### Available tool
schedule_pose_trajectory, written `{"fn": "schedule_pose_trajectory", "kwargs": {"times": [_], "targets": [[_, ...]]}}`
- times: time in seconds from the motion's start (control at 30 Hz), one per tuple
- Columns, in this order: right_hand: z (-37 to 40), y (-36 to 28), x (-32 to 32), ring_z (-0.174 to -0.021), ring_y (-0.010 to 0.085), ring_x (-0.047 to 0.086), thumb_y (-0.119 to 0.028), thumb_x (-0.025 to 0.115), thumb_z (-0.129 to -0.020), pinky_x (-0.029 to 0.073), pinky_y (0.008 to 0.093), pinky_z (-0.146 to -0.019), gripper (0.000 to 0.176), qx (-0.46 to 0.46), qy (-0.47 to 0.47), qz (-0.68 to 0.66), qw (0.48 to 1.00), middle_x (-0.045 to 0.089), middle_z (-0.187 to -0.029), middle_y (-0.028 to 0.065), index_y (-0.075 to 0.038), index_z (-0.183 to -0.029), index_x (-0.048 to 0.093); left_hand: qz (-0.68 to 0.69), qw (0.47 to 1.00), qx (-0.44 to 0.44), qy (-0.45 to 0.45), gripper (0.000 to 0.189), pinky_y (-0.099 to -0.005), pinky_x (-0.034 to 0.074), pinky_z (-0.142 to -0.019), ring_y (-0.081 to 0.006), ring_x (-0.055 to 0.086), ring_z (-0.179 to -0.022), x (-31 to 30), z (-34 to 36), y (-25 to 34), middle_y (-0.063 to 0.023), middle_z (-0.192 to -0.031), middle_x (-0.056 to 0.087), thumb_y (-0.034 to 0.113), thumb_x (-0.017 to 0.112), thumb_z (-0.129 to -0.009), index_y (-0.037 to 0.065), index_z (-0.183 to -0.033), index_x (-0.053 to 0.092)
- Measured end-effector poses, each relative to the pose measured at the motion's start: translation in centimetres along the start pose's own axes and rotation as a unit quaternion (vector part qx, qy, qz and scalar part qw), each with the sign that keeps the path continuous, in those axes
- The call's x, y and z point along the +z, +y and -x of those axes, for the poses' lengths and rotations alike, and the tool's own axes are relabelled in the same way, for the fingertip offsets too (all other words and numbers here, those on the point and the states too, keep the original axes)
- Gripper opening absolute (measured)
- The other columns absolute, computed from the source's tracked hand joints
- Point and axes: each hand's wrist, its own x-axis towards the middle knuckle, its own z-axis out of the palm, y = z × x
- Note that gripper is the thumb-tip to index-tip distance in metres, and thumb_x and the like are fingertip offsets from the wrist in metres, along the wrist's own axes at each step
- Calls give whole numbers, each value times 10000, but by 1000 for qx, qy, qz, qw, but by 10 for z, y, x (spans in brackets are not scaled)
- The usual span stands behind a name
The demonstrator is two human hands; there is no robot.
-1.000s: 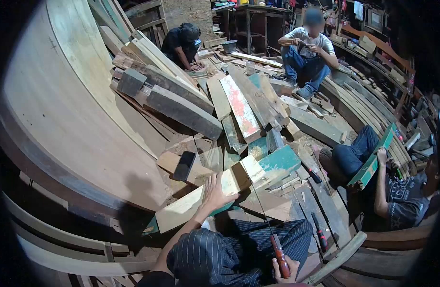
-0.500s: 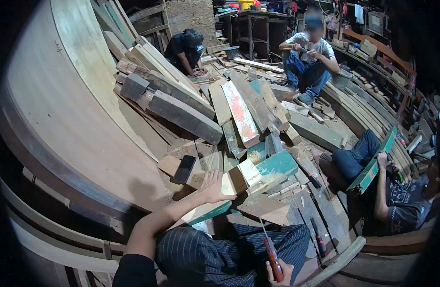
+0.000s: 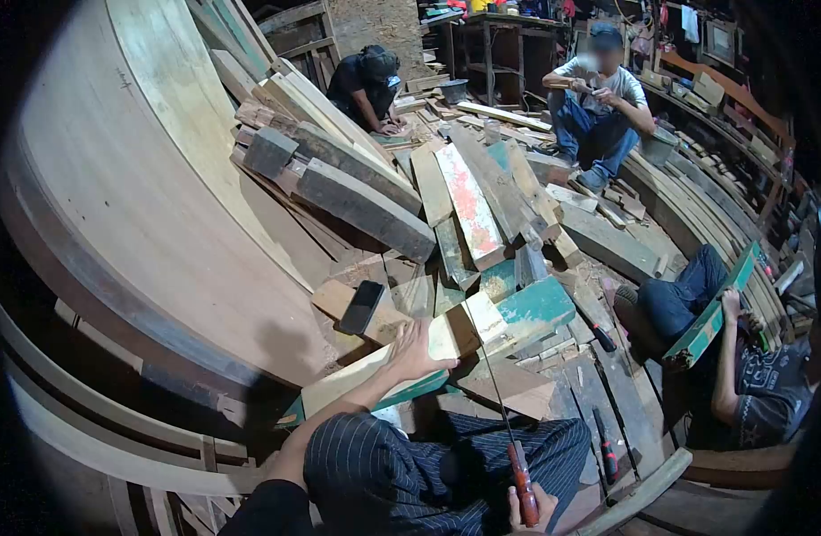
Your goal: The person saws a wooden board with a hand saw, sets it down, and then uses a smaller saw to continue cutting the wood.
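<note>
Across my lap lies a wooden beam [image 3: 348, 386] with green paint on its side, bare on top. My left hand [image 3: 414, 352] grips it, fingers over the top and thumb towards the right. Just beyond is a dark notch and a pale cut block [image 3: 487, 318], near a green-painted end [image 3: 537, 309]. My right hand [image 3: 533, 509], low in the view, is closed around the red-brown handle of a hand saw [image 3: 520, 469]. Seen nearly edge-on, its thin blade reaches up to the pale block and overlaps it in this view.
A phone [image 3: 363, 306] rests on a board left of the beam. Wood offcuts [image 3: 468, 196] pile up ahead. Red-and-black tools [image 3: 608, 457] lie at the right. One person [image 3: 767, 384] holds a green board [image 3: 716, 308]; two others [image 3: 598, 98] [image 3: 364, 85] crouch farther back.
The saw has swung up, its blade now reaching the pale block. My left hand still holds the beam. The whole view has shifted slightly, moving things right and down.
</note>
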Motion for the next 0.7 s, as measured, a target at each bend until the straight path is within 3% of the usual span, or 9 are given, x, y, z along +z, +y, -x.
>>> {"fn": "schedule_pose_trajectory", "kwargs": {"times": [0.1, 0.2, 0.3, 0.33, 0.7], "targets": [[-4, 3, 7, -1024, 343, 603, -96, 712, -923, 493, 438, -919, 388, -22, 52, -15, 998, 555, -1273, 192, -89, -1309, 683, 0, 1000, 8, 8, 1216, -561, 250, -1120, -448, 455, -1278, 5, 0, -6, -303, -1299, 494, 736, 772, -666, -93, -1436, 326], [-8, -18, -2, -892, 324, 625, -123, 800, -880, 522, 417, -798, 353, 31, 132, -101, 986, 585, -1146, 192, -64, -1216, 709, -6, 1000, 8, 11, 1220, -567, 252, -1121, -448, 447, -1283, 10, 0, -8, -297, -1311, 484, 735, 775, -661, -92, -1437, 323], [-9, -8, 12, -802, 311, 627, -142, 865, -826, 520, 399, -694, 371, -11, 208, -145, 967, 598, -1040, 191, -43, -1148, 711, 4, 1000, 3, 8, 1214, -565, 257, -1117, -446, 442, -1284, 8, -1, -5, -281, -1309, 474, 733, 779, -656, -90, -1426, 329], [-11, -4, 14, -793, 305, 632, -140, 875, -811, 517, 388, -673, 403, -72, 230, -109, 964, 603, -1000, 200, -32, -1159, 702, 13, 1000, -2, 3, 1211, -564, 256, -1118, -446, 440, -1285, 4, 0, -2, -276, -1306, 472, 732, 781, -653, -90, -1421, 332], [-21, -19, -11, -614, 289, 594, -114, 862, -820, 470, 405, -564, 296, -41, 162, -204, 964, 611, -783, 165, -2, -1036, 693, -3, 1000, 1, 20, 1167, -581, 254, -1122, -442, 432, -1305, 6, 3, -2, -268, -1320, 462, 698, 789, -668, -68, -1425, 342]]}}
